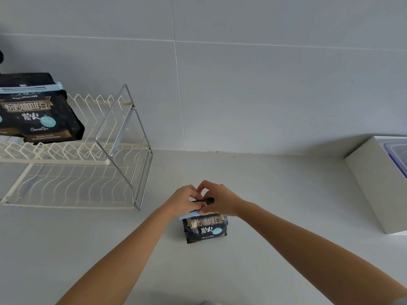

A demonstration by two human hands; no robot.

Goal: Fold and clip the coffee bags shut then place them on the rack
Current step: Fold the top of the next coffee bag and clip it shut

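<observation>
Clearly, I pinched the coffee bag [206, 230] top with both hands' fingers [199, 190], mid-counter [275, 205], holding its fold down so the blue clip [189, 215] could bite.

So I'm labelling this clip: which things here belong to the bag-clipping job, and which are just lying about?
Job:
- coffee bag on the counter, under both hands: left hand, right hand
- light blue clip across its folded top
- clipped bag on the rack
- white wire rack

Lying about:
- white box
- clear container in it
</observation>
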